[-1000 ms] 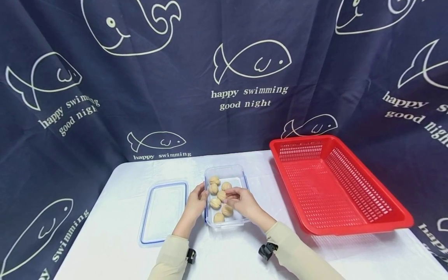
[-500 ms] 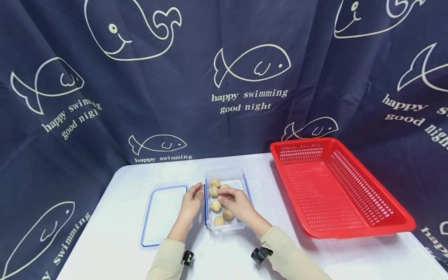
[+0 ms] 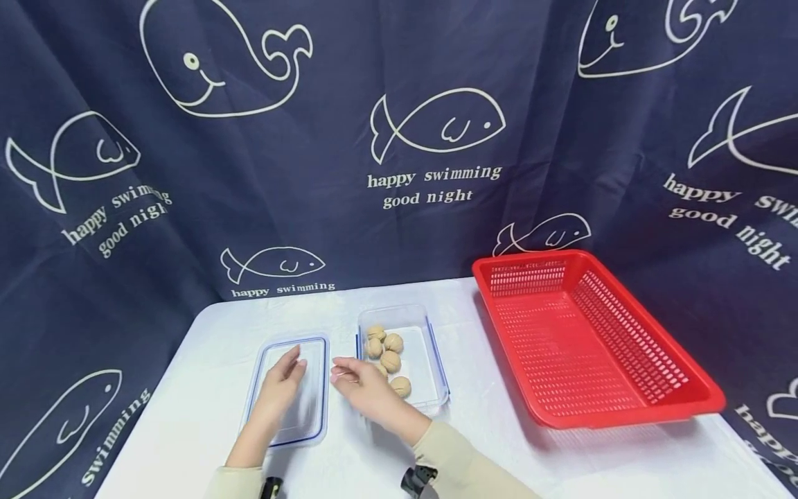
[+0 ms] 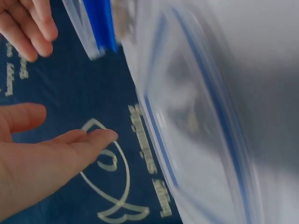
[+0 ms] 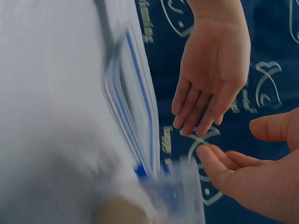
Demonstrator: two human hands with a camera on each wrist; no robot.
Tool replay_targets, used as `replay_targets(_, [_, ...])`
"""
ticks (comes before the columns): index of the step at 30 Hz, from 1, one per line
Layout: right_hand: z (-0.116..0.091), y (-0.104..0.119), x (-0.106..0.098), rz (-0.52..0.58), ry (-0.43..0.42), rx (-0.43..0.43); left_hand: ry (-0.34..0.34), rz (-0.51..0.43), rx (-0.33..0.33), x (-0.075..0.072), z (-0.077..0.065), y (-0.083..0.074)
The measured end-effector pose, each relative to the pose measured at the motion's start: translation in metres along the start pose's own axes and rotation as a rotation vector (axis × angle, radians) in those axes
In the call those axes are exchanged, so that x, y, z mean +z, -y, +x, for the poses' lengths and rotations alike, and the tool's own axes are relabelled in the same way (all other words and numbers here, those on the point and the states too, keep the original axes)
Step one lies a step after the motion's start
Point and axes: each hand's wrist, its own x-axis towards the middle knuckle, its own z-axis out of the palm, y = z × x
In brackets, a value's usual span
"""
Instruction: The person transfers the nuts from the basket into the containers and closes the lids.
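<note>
My left hand [image 3: 278,388] hovers above the flat clear lid [image 3: 305,416] with its blue seal, fingers loosely extended and holding nothing. To its right, my right hand [image 3: 368,391] is over the left edge of the clear plastic box [image 3: 424,381], its fingers pointing left. In the right wrist view, the right hand [image 5: 261,168] has nothing between thumb and fingers, and the left palm [image 5: 212,70] faces it, apart. Several walnuts [image 3: 391,361] lie in the box, mostly along its left side; my right hand partly covers some.
A large red plastic basket [image 3: 567,346] stands on the right of the white table [image 3: 474,443]. Behind the table hangs a dark blue curtain [image 3: 299,173] with white fish drawings.
Both hands have moved left. The right hand has left the walnuts inside the box, and the left hand has gone from beside the box to above the lid.
</note>
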Motion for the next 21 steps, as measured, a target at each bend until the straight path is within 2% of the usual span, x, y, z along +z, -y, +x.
replay_targets(6, [0.000,-0.002,0.029,-0.164,0.059,0.121,0.074,0.195,-0.065,-0.030,-0.004,0.019])
replay_targets(10, [0.000,-0.010,0.043,-0.247,0.062,0.190,0.099,0.261,-0.092,-0.042,-0.001,0.030])
replay_targets(15, [0.000,-0.021,0.053,-0.235,0.067,0.269,0.107,0.301,-0.139,-0.047,0.001,0.038])
replay_targets(21, [0.001,-0.029,0.056,-0.199,0.059,0.257,0.108,0.309,-0.182,-0.047,0.000,0.042])
